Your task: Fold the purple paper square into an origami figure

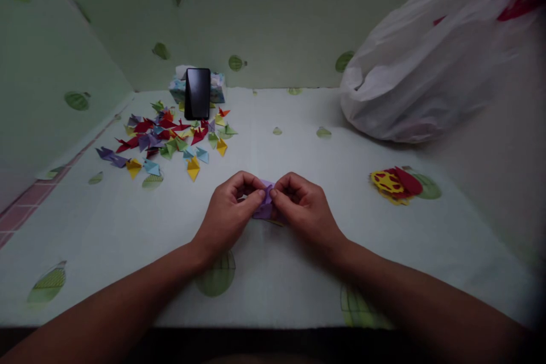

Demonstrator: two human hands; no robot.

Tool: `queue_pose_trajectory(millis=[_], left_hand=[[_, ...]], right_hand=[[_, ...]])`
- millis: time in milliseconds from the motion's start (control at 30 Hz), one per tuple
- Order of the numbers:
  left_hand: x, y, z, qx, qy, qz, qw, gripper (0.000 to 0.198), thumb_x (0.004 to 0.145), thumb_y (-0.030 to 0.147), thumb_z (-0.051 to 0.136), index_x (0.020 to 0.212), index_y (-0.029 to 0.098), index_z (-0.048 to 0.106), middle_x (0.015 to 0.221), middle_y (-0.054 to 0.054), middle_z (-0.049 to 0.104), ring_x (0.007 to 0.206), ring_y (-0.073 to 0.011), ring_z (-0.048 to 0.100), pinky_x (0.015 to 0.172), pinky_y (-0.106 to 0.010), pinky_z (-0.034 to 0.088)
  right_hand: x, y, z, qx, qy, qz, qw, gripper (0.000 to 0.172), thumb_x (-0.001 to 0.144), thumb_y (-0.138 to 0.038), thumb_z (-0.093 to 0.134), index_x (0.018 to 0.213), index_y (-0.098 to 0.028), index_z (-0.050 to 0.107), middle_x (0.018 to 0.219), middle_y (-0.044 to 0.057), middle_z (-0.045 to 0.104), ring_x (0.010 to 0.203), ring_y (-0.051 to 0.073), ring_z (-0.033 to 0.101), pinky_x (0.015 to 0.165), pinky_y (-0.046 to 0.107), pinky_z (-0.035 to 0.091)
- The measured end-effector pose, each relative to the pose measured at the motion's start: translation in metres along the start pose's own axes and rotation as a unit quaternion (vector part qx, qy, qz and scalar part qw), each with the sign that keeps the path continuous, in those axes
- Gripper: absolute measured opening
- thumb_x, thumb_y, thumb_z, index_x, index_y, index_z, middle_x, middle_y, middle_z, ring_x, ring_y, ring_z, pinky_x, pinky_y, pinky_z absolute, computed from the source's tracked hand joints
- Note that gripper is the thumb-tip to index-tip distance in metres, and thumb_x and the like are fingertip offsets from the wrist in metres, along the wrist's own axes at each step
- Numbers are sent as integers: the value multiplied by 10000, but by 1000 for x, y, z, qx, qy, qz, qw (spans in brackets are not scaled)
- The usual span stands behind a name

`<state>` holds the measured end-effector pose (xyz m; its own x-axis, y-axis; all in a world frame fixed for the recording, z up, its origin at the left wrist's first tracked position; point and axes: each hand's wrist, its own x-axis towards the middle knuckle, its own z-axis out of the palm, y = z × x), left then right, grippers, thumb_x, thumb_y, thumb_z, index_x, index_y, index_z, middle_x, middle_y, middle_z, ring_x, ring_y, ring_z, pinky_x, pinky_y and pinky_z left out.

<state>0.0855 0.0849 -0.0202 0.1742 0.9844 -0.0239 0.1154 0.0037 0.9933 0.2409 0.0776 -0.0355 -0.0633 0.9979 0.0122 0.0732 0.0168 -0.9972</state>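
A small piece of purple folding paper (264,210) is held at the middle of the table, just above its surface. My left hand (232,205) pinches it from the left between thumb and fingers. From the right, my right hand (303,205) pinches the same paper, its thumb close to the left thumb. The paper looks partly folded, though the fingers hide much of it. Beyond my left hand lies a spread of folded paper cranes (170,145) in red, purple, yellow, green, blue and orange.
Behind the cranes, a black phone (198,94) leans against a tissue box (218,86). A large white plastic bag (405,79) bulges over the back right. Yellow and red cut-out shapes (394,183) lie on the right of the balloon-patterned tabletop (281,159). Walls enclose the table.
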Motion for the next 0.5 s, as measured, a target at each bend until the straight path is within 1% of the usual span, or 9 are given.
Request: queue_pose_trajectory(millis=[67,233,300,400,500], left_hand=[[0,0,0,6,-1,-4,1000,62,818,223,657,835,167,637,801,1,638,757,-130,575,699,-258,464],[-1,0,2,19,-13,2,1000,51,819,210,647,839,165,634,811,3,638,753,-127,596,695,-252,488],[0,0,2,29,-19,11,999,39,821,200,638,839,166,634,814,1,640,755,-130,601,695,-253,495],[0,0,2,37,-23,18,999,27,821,191,632,833,167,632,808,4,638,752,-128,599,691,-248,490],[0,0,1,31,-28,18,999,22,821,186,634,831,167,628,800,11,633,743,-120,589,685,-239,476]], right_hand=[[0,0,1,-14,-1,-5,1000,178,815,-280,629,700,-195,524,599,-23,533,545,126,517,499,266,408],[2,1,1,26,-17,-8,999,122,789,-256,642,769,-197,538,643,-31,535,575,122,518,517,264,438],[2,1,1,20,-16,-9,1000,114,788,-250,639,757,-195,544,636,-30,534,565,120,513,504,261,429],[1,2,0,5,-15,-11,1000,117,792,-244,631,736,-197,540,621,-31,526,551,120,510,487,259,414],[1,2,0,15,-14,-18,1000,86,791,-223,630,779,-199,548,639,-38,530,566,118,519,500,255,426]])
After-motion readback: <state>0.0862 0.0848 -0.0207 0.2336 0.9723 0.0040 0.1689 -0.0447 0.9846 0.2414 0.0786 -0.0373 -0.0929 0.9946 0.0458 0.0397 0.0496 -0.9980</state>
